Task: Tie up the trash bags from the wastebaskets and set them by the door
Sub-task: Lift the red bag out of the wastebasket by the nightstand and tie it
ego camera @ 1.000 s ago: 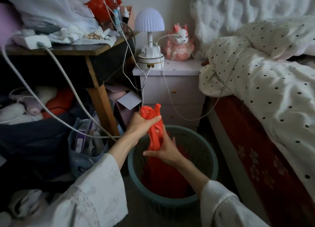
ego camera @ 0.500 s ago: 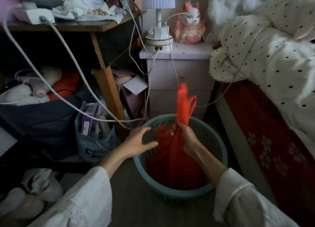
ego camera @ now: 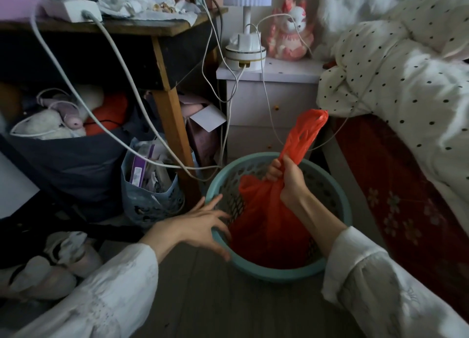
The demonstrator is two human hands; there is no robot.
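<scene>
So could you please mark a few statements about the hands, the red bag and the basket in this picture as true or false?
1. The right hand grips the red trash bag by its gathered neck. True.
2. The left hand holds the bag too. False: its fingers are spread at the wastebasket rim.
3. The bag lies by the door. False: it sits in the wastebasket.
4. A lamp stands on the nightstand. True.

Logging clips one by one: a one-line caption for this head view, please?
Right hand grips the gathered neck of the red trash bag in the teal wastebasket; left hand reaches to its rim.
</scene>
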